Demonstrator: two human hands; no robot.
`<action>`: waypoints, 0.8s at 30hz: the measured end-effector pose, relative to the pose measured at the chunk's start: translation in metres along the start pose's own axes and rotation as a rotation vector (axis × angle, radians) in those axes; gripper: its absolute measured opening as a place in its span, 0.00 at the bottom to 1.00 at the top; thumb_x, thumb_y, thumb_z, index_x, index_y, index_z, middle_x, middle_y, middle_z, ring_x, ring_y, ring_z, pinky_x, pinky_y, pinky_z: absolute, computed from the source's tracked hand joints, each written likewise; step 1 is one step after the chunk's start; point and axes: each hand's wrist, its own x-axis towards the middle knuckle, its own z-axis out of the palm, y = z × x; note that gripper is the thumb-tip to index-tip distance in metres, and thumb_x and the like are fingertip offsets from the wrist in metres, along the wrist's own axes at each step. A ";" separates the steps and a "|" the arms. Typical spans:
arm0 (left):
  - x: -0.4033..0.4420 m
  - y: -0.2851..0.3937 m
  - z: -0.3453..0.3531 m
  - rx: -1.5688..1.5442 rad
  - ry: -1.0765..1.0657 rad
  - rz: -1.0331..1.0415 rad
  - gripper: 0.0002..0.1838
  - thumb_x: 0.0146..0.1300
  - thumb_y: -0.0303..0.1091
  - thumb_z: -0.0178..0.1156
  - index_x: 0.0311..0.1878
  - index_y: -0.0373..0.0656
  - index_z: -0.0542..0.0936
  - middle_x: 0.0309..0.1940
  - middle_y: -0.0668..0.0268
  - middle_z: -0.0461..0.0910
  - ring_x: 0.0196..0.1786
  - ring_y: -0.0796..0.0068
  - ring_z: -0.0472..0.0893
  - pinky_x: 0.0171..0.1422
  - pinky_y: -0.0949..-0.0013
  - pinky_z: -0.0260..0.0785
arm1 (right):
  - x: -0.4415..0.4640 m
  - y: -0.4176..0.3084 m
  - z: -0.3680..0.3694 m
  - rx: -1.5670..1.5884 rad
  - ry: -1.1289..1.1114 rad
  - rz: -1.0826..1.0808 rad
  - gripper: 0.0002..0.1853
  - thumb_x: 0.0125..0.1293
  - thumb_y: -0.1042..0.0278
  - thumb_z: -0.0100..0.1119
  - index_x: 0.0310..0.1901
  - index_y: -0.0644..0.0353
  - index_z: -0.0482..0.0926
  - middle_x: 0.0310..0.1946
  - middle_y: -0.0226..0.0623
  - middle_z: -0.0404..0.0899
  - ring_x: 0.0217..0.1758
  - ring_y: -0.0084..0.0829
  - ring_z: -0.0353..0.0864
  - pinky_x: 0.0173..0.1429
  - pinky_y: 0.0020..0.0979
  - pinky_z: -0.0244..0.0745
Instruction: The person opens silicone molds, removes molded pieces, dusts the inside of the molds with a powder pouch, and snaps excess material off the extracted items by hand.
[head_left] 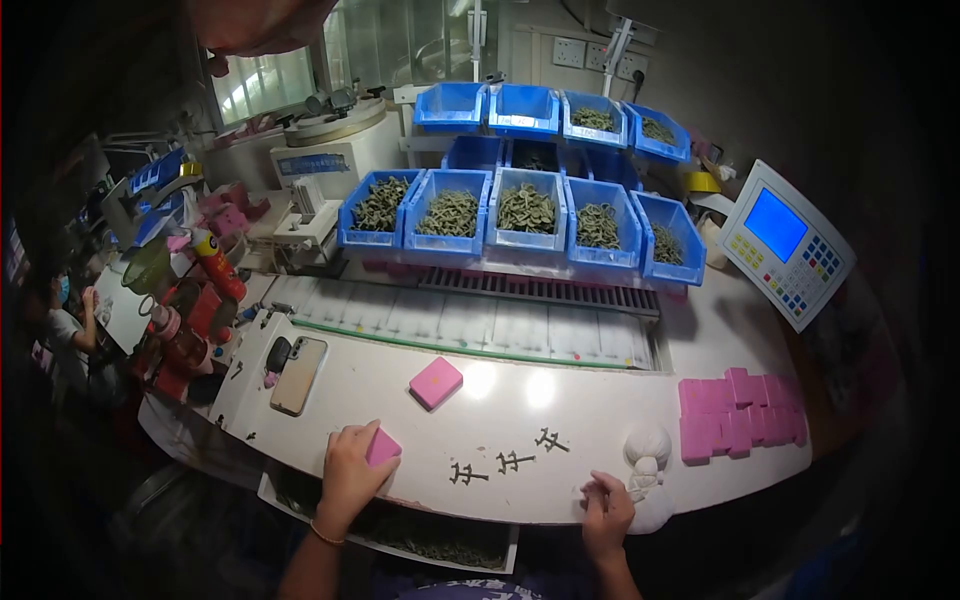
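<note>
My left hand (350, 466) is closed around a small pink block (382, 448) at the table's front edge. A second pink block (436, 383) lies a little farther back on the white table. Between my hands are three small branched, grey-green pieces: one on the left (468, 474), one in the middle (515, 461) and one on the right (551, 440). My right hand (607, 512) hovers by the front edge, fingers loosely bent and apart, with nothing visible in them. Just beside it sits a white knotted cloth bundle (648, 455).
Stacked pink blocks (740, 415) stand at the right under a keypad with a blue screen (790, 245). Blue bins (447, 246) of similar pieces line the back. A phone (299, 375) lies left. An open drawer (440, 562) juts out below the front edge.
</note>
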 end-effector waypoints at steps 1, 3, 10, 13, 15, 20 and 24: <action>0.007 -0.005 0.001 0.002 0.006 -0.001 0.33 0.49 0.41 0.75 0.57 0.34 0.80 0.44 0.53 0.81 0.49 0.52 0.78 0.60 0.55 0.70 | -0.003 0.008 -0.002 -0.035 -0.042 -0.024 0.08 0.66 0.84 0.58 0.46 0.65 0.79 0.32 0.38 0.79 0.31 0.27 0.81 0.35 0.26 0.80; 0.037 -0.014 0.003 -0.229 0.101 -0.119 0.30 0.50 0.40 0.75 0.54 0.33 0.81 0.43 0.52 0.82 0.47 0.52 0.80 0.58 0.55 0.72 | -0.002 0.011 0.001 -0.097 -0.022 -0.086 0.06 0.68 0.82 0.57 0.45 0.65 0.79 0.30 0.37 0.79 0.31 0.25 0.81 0.32 0.25 0.78; 0.212 -0.005 0.065 -0.129 0.402 0.005 0.24 0.53 0.41 0.71 0.51 0.38 0.82 0.43 0.50 0.82 0.50 0.49 0.80 0.57 0.53 0.72 | 0.006 -0.004 0.004 -0.304 0.011 -0.330 0.09 0.58 0.83 0.64 0.40 0.62 0.81 0.26 0.39 0.78 0.23 0.35 0.74 0.28 0.33 0.68; 0.247 -0.017 0.094 0.111 0.298 -0.098 0.24 0.56 0.47 0.69 0.49 0.38 0.81 0.45 0.49 0.80 0.52 0.46 0.76 0.58 0.52 0.71 | 0.010 -0.006 0.004 -0.274 0.006 -0.372 0.10 0.55 0.84 0.65 0.39 0.61 0.81 0.26 0.38 0.78 0.23 0.38 0.72 0.28 0.35 0.67; 0.250 -0.031 0.103 0.244 0.261 -0.174 0.21 0.58 0.48 0.68 0.47 0.41 0.80 0.48 0.53 0.78 0.57 0.49 0.73 0.58 0.51 0.71 | 0.010 -0.008 0.002 -0.274 -0.011 -0.378 0.10 0.55 0.84 0.65 0.38 0.61 0.81 0.25 0.38 0.79 0.23 0.37 0.73 0.28 0.36 0.67; 0.187 -0.031 0.067 0.082 0.307 0.032 0.33 0.58 0.56 0.68 0.57 0.38 0.78 0.54 0.53 0.76 0.56 0.48 0.72 0.59 0.52 0.69 | 0.005 -0.022 0.010 -0.326 -0.063 -0.368 0.12 0.56 0.82 0.64 0.42 0.60 0.80 0.35 0.41 0.81 0.37 0.43 0.79 0.43 0.40 0.74; 0.118 0.019 0.059 -0.058 -0.021 0.056 0.37 0.52 0.58 0.70 0.57 0.38 0.78 0.53 0.53 0.76 0.56 0.47 0.72 0.60 0.52 0.68 | -0.008 -0.062 0.059 -0.293 -0.653 -0.701 0.22 0.63 0.67 0.57 0.60 0.54 0.77 0.67 0.37 0.72 0.70 0.37 0.70 0.78 0.49 0.55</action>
